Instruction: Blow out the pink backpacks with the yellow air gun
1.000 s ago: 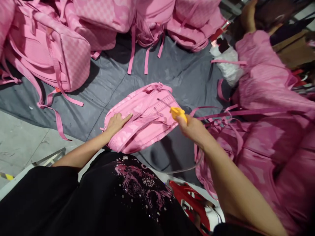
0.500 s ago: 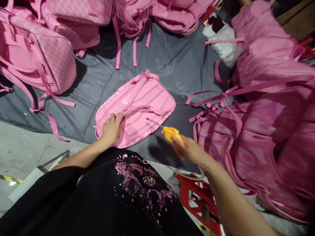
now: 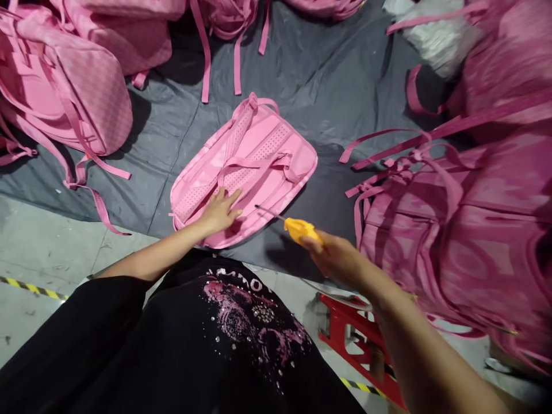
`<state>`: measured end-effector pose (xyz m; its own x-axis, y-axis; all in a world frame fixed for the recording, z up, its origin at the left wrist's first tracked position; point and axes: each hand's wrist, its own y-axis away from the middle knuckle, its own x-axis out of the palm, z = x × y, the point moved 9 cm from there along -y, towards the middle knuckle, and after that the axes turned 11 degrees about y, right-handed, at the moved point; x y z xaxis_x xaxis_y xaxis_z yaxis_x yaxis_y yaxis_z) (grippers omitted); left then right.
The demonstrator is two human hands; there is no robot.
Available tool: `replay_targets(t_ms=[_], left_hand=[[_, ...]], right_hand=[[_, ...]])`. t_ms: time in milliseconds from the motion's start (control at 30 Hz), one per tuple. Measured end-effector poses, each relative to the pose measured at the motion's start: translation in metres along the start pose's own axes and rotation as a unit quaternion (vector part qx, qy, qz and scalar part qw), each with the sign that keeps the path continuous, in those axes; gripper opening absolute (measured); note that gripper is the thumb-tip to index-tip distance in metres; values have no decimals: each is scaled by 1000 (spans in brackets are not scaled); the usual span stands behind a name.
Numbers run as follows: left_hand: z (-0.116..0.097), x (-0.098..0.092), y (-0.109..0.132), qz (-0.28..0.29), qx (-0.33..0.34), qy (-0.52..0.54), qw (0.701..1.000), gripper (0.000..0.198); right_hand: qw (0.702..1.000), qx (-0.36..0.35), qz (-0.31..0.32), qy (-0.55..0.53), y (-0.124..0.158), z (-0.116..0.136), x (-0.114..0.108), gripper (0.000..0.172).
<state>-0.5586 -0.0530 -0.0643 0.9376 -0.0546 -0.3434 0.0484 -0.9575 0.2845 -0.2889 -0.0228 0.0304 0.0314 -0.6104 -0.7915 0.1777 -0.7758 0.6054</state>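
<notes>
A pink backpack lies flat, straps up, on a dark grey sheet in front of me. My left hand rests on the backpack's near edge with fingers spread. My right hand is closed round a yellow air blow gun. Its thin metal nozzle points left at the backpack's near edge, close to my left hand. A clear hose runs from the gun back under my right wrist.
Pink backpacks are heaped at the left, along the top, and in a big pile at the right. A white bundle lies top right. A red stool stands below my right arm. Bare concrete floor with hazard tape lies at the left.
The view has tipped down, so the backpack sits higher in frame. My right hand with the blow gun pulled back off the backpack to its near edge. My left hand slid slightly right along the edge.
</notes>
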Motion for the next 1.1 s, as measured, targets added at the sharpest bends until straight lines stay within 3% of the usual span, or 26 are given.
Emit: replay_targets(t_ms=[100,200,267,333,400,467,500,567,700,800,967,1100], left_hand=[[-21,17,2,-17,45,-124,991,65],[-29,19,-4,30,74,-74,994,56],[-28,-17,-7,-16,107,0,994,49],[-10,-80,-7,-140,114,75,981,43],[34,-137,-6,-237,15,167,957,30],[86,-160,-7,-240,-138,281,919,17],[105,-160,-8,-210,-201,335,896,17],[122,-148,-14,-128,-271,413,860,20],[121,-118,-24,8,-321,473,821,19],[119,-110,-26,44,-335,510,791,28],[121,-107,-28,54,-309,600,736,23],[110,-88,-32,123,-293,611,725,27]], right_hand=[[990,95,-43,90,10,-11,1,51],[992,79,-1,100,29,10,27,42],[994,67,18,81,46,30,50,37],[992,106,4,68,63,44,73,36],[991,124,19,53,77,64,104,34],[989,130,50,45,85,88,138,32],[988,138,59,44,88,100,153,32],[984,165,55,46,87,118,174,31],[977,208,17,48,75,143,195,31],[975,217,-8,39,62,152,202,31],[972,232,-27,6,41,155,203,35],[970,236,-47,-6,20,156,192,39]])
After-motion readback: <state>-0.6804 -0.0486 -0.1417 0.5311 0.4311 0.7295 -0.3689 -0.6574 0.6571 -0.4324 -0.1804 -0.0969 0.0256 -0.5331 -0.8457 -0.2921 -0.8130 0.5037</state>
